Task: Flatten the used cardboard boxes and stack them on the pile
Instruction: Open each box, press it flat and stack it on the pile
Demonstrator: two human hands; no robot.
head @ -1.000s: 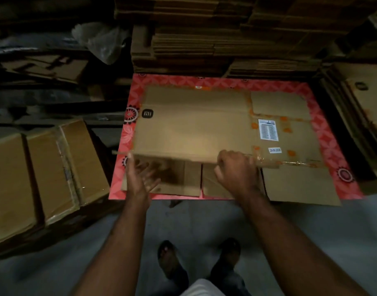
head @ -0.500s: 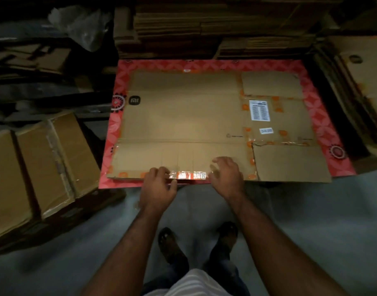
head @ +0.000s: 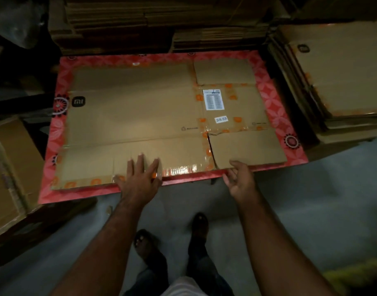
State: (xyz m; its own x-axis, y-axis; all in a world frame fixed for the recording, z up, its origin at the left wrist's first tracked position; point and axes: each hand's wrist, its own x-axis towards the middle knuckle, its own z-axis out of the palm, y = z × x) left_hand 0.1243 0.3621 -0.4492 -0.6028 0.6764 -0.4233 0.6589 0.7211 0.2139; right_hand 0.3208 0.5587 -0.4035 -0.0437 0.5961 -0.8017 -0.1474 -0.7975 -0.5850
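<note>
In the head view you had one flattened brown cardboard box (head: 136, 116) lying flat on one red patterned sheet (head: 275, 101), with two white labels and orange tape marks. Your left hand (head: 140, 178) pressed its near flap with straight, spread fingers. Your right hand (head: 240, 180) was relaxed, fingers loose, at the near edge, holding nothing.

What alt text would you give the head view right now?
A flattened brown cardboard box lies on a red patterned sheet atop the pile. The left hand presses flat on its near flap; the right hand hovers open at the near edge. Cardboard stacks surround it.
</note>
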